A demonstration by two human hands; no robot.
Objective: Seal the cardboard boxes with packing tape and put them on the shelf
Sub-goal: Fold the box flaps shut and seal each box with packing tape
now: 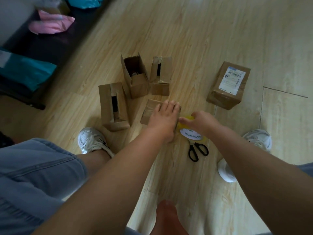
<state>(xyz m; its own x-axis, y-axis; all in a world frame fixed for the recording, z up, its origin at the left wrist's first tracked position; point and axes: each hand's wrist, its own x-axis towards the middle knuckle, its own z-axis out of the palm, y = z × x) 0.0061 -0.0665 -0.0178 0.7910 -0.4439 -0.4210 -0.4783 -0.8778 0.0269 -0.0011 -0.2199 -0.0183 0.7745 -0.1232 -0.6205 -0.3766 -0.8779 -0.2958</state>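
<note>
Cardboard box (149, 110) pinned under left hand (165, 116), fingers flat; right hand (203, 122) grips tape roll (191, 135): strip may wrinkle if box slides.

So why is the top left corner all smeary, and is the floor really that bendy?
Head view: the pink bag and teal parcel there are smeared, probably by head motion, while the tape roll under the right hand is sharp, label readable; the wide-angle lens bows the straight floor planks; light is dim, no glare.
</note>
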